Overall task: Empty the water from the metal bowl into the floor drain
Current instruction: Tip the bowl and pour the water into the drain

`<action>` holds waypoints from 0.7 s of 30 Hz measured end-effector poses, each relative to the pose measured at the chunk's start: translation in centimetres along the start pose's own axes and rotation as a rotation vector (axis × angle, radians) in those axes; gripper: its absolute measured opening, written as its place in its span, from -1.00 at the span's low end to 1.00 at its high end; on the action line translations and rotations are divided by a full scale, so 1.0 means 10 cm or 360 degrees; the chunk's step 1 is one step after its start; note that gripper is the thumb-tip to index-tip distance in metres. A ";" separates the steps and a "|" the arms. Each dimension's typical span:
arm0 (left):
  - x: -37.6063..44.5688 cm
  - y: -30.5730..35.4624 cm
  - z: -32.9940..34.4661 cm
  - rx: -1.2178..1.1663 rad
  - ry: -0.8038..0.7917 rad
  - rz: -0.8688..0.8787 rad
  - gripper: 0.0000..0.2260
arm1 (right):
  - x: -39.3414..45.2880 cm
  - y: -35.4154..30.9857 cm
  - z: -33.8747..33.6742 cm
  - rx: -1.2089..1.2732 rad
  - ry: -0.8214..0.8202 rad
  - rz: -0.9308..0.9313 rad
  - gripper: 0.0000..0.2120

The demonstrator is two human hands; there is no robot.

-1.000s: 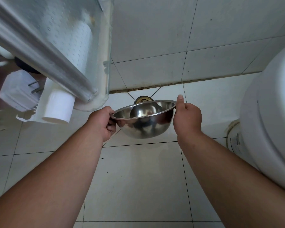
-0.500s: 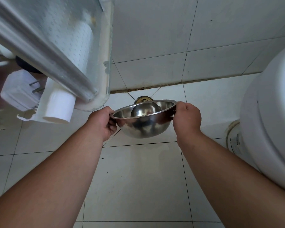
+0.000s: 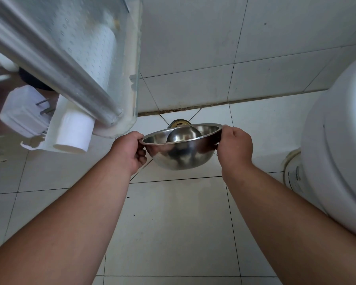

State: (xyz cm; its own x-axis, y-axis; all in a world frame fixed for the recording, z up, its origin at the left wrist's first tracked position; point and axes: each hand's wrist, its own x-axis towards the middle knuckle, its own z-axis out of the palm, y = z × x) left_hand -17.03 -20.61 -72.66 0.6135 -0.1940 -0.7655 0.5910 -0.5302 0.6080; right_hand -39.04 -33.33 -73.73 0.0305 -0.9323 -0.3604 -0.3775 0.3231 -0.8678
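Note:
I hold a shiny metal bowl (image 3: 180, 153) in the air above the tiled floor, roughly level, its rim tilted slightly away from me. My left hand (image 3: 130, 151) grips the rim on the left and my right hand (image 3: 234, 147) grips the rim on the right. Just beyond the bowl's far rim, the round floor drain (image 3: 178, 123) shows at the foot of the wall, partly hidden by the bowl. Whether water lies in the bowl is hard to tell.
A frosted glass door with a metal frame (image 3: 70, 58) juts in from the upper left. A white pipe (image 3: 74, 132) and a white plastic container (image 3: 23, 114) sit below it. A white toilet (image 3: 337, 145) fills the right side. The tiled wall (image 3: 214, 48) stands behind the drain.
My right hand's fingers have curled down from an upright thumb onto the rim. The bowl has barely moved.

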 end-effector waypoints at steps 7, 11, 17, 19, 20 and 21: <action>-0.04 -0.01 0.02 -0.0100 0.0009 0.0052 -0.90 | 0.00 0.00 0.01 0.0047 0.0005 0.0023 -0.65; -0.11 0.01 0.04 -0.0237 -0.0102 0.0045 -0.90 | 0.00 0.00 0.01 0.0049 -0.0004 0.0017 -0.66; -0.18 0.04 0.08 -0.0436 -0.0171 -0.0025 -0.88 | -0.02 -0.03 0.01 0.0084 -0.0058 0.0051 -0.56; -0.15 0.03 0.08 -0.0411 -0.0140 -0.0017 -0.86 | -0.03 -0.05 0.01 0.0103 -0.0071 0.0080 -0.55; -0.14 0.03 0.07 -0.0395 -0.0128 -0.0016 -0.85 | -0.03 -0.05 0.01 0.0107 -0.0072 0.0096 -0.55; -0.12 0.03 0.06 -0.0386 -0.0124 -0.0014 -0.85 | -0.03 -0.05 0.02 0.0098 -0.0073 0.0107 -0.55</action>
State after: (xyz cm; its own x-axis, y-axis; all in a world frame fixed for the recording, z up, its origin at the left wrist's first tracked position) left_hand -17.96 -21.04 -71.69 0.5709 -0.2583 -0.7793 0.7103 -0.3206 0.6266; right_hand -38.68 -33.21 -73.21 0.0502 -0.9001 -0.4328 -0.3224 0.3955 -0.8600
